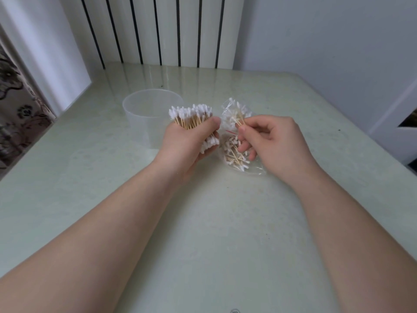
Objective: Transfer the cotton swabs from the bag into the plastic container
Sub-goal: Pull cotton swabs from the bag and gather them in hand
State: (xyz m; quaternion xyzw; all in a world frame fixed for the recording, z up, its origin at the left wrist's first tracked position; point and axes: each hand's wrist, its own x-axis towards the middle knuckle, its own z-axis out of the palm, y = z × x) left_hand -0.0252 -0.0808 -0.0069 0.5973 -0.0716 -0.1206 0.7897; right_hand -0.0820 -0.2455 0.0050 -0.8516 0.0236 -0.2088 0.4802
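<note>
The left hand (191, 141) grips a thick bundle of cotton swabs (191, 118), fingers curled round it. The right hand (273, 141) pinches a few swabs (240, 119) above the clear bag (234, 152). The plastic container (144, 114) stands just beyond the left fingers on the tabletop (203, 245).

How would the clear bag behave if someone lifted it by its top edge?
The bag looks thin and crumpled, so it would probably sag and fold. The loose swabs inside would likely slide to its lowest part. It is probably light, since only swabs fill it.
</note>
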